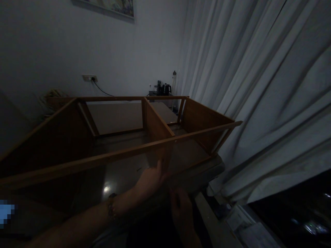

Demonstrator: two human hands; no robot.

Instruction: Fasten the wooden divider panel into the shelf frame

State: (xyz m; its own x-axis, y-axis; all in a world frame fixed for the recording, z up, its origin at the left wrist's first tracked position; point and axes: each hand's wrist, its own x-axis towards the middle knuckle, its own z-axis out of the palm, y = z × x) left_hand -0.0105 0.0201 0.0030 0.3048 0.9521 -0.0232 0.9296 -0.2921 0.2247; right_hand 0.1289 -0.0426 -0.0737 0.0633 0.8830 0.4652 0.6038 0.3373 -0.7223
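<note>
A brown wooden shelf frame [124, 148] lies across the view, with a middle divider panel [157, 119]. At the near lower end of that divider, my left hand [151, 177] is closed against the wood, one digit pointing up along it. Beads circle the left wrist. Lower and to the right, apart from the frame, my right hand [181, 203] is in deep shadow with its fingers curled together. Whatever it may hold is too dark to make out. Beneath the frame is a smooth surface [121, 172] that reflects a bright spot of light.
Long pale curtains [232, 62] hang along the right side, close to the frame's end. A black kettle [166, 89] stands on a small table at the back. A cord runs from the wall socket [89, 78]. Papers or boxes [240, 220] lie low at right.
</note>
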